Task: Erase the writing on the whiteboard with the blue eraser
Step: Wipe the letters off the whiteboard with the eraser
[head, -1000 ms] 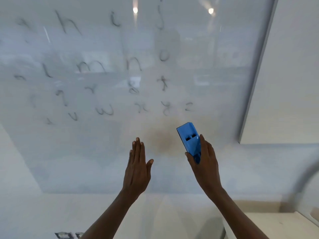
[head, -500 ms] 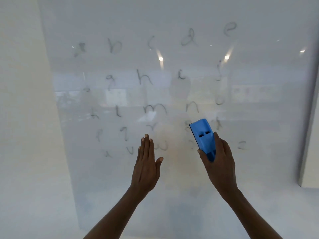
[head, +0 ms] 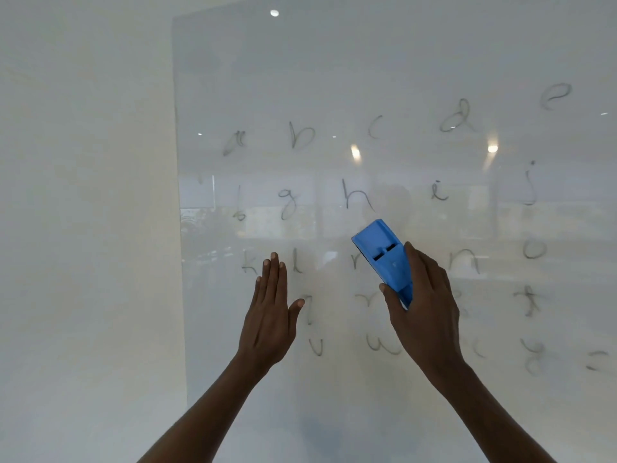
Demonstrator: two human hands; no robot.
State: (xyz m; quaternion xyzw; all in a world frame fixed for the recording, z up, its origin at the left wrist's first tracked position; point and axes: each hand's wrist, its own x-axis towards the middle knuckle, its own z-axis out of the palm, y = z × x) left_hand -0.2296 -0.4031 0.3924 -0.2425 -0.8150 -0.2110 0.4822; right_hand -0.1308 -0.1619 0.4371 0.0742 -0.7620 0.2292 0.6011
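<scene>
A glossy whiteboard (head: pixel 400 78) fills the view, with several rows of faint grey handwritten alphabet letters (head: pixel 302 135) from "a" at the upper left down to "y" at the lower right. My right hand (head: pixel 424 305) grips the blue eraser (head: pixel 384 259), which points up and left against the board over the third row, covering the letter after "l". My left hand (head: pixel 270 315) is held flat with fingers together, near the board beside the "k" and "l". The letters under both hands are partly hidden.
The whiteboard's left edge (head: pixel 178 212) meets a plain cream wall (head: pixel 83 228). Ceiling lights and a window reflect in the board's surface.
The view has swung up and left, bringing the top rows of letters into sight. My right hand has carried the eraser up from below the writing onto the third row. My left hand rose alongside.
</scene>
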